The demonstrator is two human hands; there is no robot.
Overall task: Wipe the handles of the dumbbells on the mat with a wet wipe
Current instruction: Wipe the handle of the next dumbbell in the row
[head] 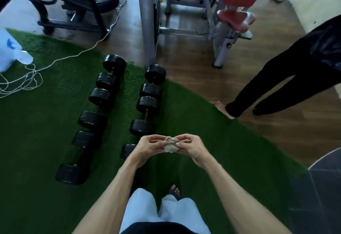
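We hold the crumpled wet wipe (171, 146) between both hands, left hand (147, 148) and right hand (191, 147) each pinching it with curled fingers, up over the green mat (46, 123). The dumbbells (103, 102) lie below in two rows, well apart from the wipe. Bunched so small, it may skim a handle rather than wrap it, and it looks soiled already. A loose white cord (22, 80) trails on the mat's left, and a bystander's bare foot (222, 108) rests on its right edge.

I see both hands, left hand (147, 146) and right hand (190, 146), pinching a crumpled wet wipe (171, 147) above the green mat (46, 132) beside black dumbbells (147, 102).
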